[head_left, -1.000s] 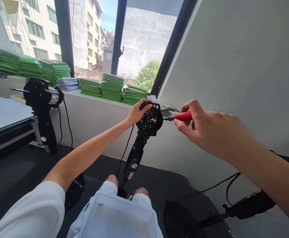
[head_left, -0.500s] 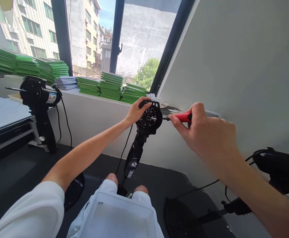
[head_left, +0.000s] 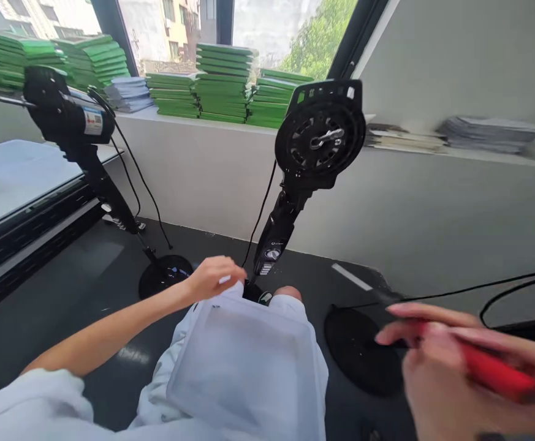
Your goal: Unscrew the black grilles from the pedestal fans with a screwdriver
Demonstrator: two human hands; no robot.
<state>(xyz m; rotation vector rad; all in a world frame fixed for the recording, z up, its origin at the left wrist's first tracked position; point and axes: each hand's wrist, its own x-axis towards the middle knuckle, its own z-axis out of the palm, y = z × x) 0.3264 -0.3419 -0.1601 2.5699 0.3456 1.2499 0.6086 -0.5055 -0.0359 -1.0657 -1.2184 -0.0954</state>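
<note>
My right hand (head_left: 455,361) is closed around a red-handled screwdriver (head_left: 497,367), low at the right and smeared by motion. Loosely curled and with nothing visible in it, my left hand (head_left: 216,278) hovers over my knee by the far left corner of a translucent white tray (head_left: 249,367) on my lap. A gap shows between its thumb and fingers. In front of me stands a black fan (head_left: 320,144), its round motor face bare of blades and a metal shaft at the centre. Neither hand touches it.
Another black fan (head_left: 69,116) stands at the left beside a table (head_left: 0,177). Stacks of green-edged booklets (head_left: 223,86) line the windowsill, with grey papers (head_left: 492,135) at the right. A round black base (head_left: 363,352) and cables (head_left: 492,285) lie at the right.
My left hand has let go of the fan head and come down toward my lap. My right hand has drawn the screwdriver away from the fan, down and right. The view has tilted down.
</note>
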